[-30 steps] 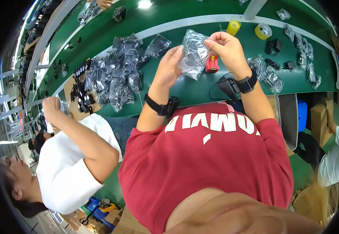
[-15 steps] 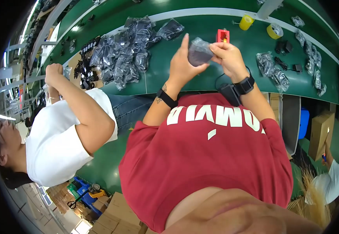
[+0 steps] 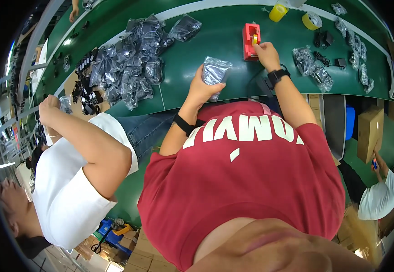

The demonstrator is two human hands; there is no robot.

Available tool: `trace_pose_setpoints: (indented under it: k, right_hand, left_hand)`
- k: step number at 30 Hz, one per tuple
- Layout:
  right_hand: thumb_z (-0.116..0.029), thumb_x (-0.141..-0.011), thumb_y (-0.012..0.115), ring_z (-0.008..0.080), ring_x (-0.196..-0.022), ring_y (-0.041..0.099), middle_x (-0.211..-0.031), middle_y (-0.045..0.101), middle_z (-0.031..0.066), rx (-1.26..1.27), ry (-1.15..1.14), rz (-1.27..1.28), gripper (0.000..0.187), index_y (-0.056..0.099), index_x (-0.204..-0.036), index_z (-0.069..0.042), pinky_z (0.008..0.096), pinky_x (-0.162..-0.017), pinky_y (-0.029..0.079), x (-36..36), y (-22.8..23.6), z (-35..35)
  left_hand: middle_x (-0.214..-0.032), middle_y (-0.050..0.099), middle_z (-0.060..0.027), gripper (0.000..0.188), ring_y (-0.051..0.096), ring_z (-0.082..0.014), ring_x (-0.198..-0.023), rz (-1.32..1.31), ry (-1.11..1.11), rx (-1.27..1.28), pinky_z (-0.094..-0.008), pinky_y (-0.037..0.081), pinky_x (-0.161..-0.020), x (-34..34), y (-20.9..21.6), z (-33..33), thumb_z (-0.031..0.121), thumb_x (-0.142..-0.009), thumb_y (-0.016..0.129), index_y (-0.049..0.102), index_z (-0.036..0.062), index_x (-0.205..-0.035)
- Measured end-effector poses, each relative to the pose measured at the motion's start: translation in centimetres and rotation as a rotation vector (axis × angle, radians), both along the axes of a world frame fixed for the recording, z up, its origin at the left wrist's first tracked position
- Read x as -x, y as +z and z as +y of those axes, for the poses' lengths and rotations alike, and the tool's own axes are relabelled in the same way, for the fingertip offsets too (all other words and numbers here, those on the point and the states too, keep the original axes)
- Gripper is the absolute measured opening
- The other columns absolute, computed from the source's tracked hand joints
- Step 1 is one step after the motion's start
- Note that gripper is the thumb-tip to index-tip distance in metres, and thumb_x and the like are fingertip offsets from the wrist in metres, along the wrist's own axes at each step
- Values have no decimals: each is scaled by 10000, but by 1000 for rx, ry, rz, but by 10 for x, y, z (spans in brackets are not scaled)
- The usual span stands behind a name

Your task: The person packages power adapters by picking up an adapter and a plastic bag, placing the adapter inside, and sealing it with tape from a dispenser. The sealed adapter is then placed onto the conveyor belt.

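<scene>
My left hand grips a dark, flat, boxy item in a clear plastic bag from its lower left side, thumb across the bottom. The bag stands up over the near part of the green bench. My right hand is at a red tape dispenser, its fingers pinched beside the small yellow tape roll. Any strip between those fingertips is too small to make out. A dark device with a cable lies near my right wrist, partly hidden by it.
Left lies a heap of bagged dark items, with black adapters beyond. At right are bagged cables and a black adapter; two tape rolls stand at the back. A co-worker in white is close on my left.
My right hand has let go of the bagged item and moved to the tape dispenser. The left hand has lowered the bagged item toward me. The view has shifted slightly.
</scene>
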State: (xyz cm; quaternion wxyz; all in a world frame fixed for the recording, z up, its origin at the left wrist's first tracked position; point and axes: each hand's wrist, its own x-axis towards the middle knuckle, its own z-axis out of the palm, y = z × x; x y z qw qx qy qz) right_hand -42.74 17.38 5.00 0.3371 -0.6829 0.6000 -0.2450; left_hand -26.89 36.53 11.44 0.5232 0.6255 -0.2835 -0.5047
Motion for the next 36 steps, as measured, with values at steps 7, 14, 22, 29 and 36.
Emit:
trace_pose_setpoints:
  k: [7,14,22,29,36]
  right_hand:
    - [-238,-682,663,189,-667,598,-720,615,126,-211,-21,-262,348,524,-869,21,283,-607,454,18,22,51]
    - [-282,-777,590,173,-652,600,-690,625,113,-585,-163,-403,276,599,-765,-6,278,-584,445,23,2,59]
    - [-304,-767,570,204,-585,579,-635,589,114,-183,336,419,272,613,-740,-37,332,-551,429,42,21,65]
    - [-198,-793,562,107,-487,524,-541,545,60,-391,613,-223,209,578,-719,-3,243,-451,379,13,90,78]
    - [-304,-716,665,86,-443,469,-520,508,18,-228,525,-96,328,520,-649,-17,234,-416,362,-2,93,77]
  left_hand:
    - [-1057,519,-152,832,538,-191,-929,-205,17,-9,-275,428,-796,-5,3,4,166,-529,732,321,-76,-1211]
    - [-1046,529,-156,845,543,-205,-931,-230,-43,10,-277,423,-803,0,-1,-7,206,-522,732,324,-72,-1208]
    - [-1024,557,-155,810,568,-231,-912,-422,-64,-58,-284,438,-786,8,12,-15,227,-528,717,344,4,-1212]
    - [-959,580,-182,809,592,-297,-853,-653,-62,12,-333,471,-717,22,23,-29,267,-524,694,339,50,-1218]
    - [-942,584,-119,698,600,-225,-780,-426,28,10,-320,487,-633,22,26,-28,221,-569,703,385,37,-1163]
